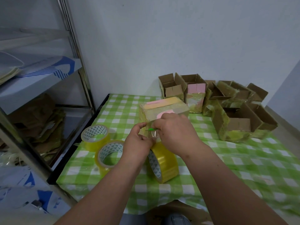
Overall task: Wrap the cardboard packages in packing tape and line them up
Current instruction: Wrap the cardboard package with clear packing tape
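A pale wall backs a table [243, 168] covered in a green-and-white checked cloth, with a metal shelving rack [78, 65] filling the left of the frame. At the centre, a closed cardboard package [162, 109], glossy with tape and marked with pink patches, sits on the cloth. Just in front of it the left hand [138, 143] curls its fingers and pinches a stretch of clear tape [153, 135] pulled up from the tape roll [164, 163] standing on edge below both hands. The right hand [175, 135] is closed around a small green-handled tool [151, 129] whose tip points left at the tape. Two more rolls [95, 135] lie flat at centre left. In the upper right, a cluster of open boxes [227, 108] stands near the wall, some partly taped.
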Demonstrator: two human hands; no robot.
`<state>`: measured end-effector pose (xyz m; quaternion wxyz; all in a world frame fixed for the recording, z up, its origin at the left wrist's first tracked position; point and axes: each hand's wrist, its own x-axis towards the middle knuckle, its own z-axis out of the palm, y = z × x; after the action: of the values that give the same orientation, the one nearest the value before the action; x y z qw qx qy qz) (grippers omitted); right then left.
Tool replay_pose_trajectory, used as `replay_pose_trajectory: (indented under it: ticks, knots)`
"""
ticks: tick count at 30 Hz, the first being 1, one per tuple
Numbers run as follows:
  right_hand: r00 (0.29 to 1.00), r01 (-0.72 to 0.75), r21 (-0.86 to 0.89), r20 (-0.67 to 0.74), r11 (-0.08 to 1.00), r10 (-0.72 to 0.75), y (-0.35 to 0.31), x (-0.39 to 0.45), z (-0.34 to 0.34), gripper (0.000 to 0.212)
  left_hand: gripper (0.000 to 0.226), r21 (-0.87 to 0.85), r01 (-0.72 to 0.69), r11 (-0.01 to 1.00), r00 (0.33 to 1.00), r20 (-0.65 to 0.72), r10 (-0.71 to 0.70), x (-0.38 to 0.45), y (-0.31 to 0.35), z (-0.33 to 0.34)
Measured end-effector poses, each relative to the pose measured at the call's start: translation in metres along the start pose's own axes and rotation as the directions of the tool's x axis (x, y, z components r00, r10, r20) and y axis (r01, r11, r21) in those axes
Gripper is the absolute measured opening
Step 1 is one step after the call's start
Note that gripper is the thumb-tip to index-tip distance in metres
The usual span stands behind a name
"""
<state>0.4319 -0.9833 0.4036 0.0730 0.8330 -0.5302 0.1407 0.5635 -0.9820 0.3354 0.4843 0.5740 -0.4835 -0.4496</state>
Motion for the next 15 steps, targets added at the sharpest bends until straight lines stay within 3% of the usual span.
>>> replay_pose_trajectory:
  ticks: [8,15]
  knots:
    - [0.998,-0.044,0.05,0.046,0.998,0.042,0.012,0.0,-0.008,0.031,0.054,0.024,0.003,1.0,1.0,0.031,-0.004,0.0,0.002,-0.002]
    - [0.999,-0.054,0.077,-0.003,0.996,0.054,0.017,-0.008,-0.007,0.031,0.053,0.003,0.019,1.0,0.999,0.032,-0.02,-0.002,0.005,-0.002]
